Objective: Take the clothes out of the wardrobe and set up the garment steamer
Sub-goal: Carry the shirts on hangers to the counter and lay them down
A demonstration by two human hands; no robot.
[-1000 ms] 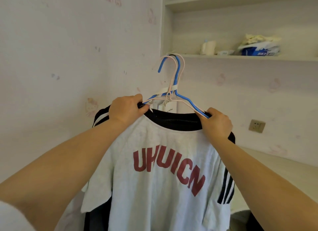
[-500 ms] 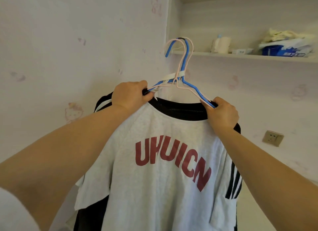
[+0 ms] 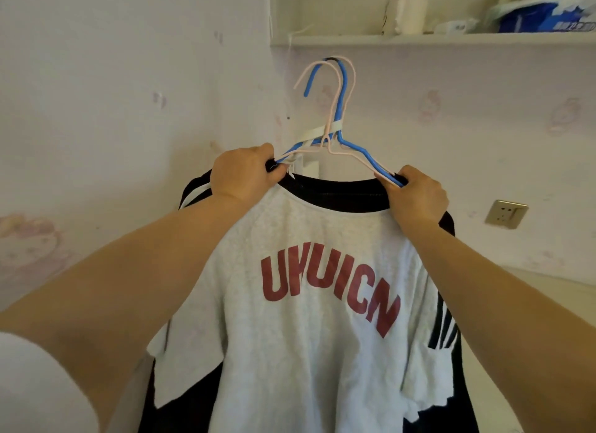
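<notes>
- Two bare forearms reach up and forward from the lower corners of the view, both hands raised level with the collar of a light grey T-shirt with a black neckband and red block lettering (image 3: 322,303).
- Left hand (image 3: 246,173) sits at the shirt's left shoulder, fingers curled round the sloping arm of the bundled wire hangers, one blue and the others pale pink (image 3: 338,132), thumb on top.
- Right hand (image 3: 416,195) grips the hangers' opposite arm at the shirt's right shoulder, knuckles towards the camera, fingers wrapped tight.
- The hangers' hooks rise together above the shirt's collar, in free air just under the shelf, hooked on nothing visible.
- The grey shirt hangs in front, between the two forearms; a black garment with white stripes (image 3: 442,332) shows behind it at both shoulders and below its hem.
- A white sleeve (image 3: 35,387) covers the left upper arm, low and left of the shirt.
- Behind the shirt stands a wall with pale pink cartoon-print wallpaper (image 3: 113,93).
- Above the shirt and to the right runs a white wall shelf (image 3: 435,40), carrying a white bottle (image 3: 409,8) and a blue-and-white plastic pack (image 3: 545,14).
- Right of the shirt, a metallic wall socket (image 3: 506,213) is set in the wall, and below it lies a pale counter (image 3: 554,290).
</notes>
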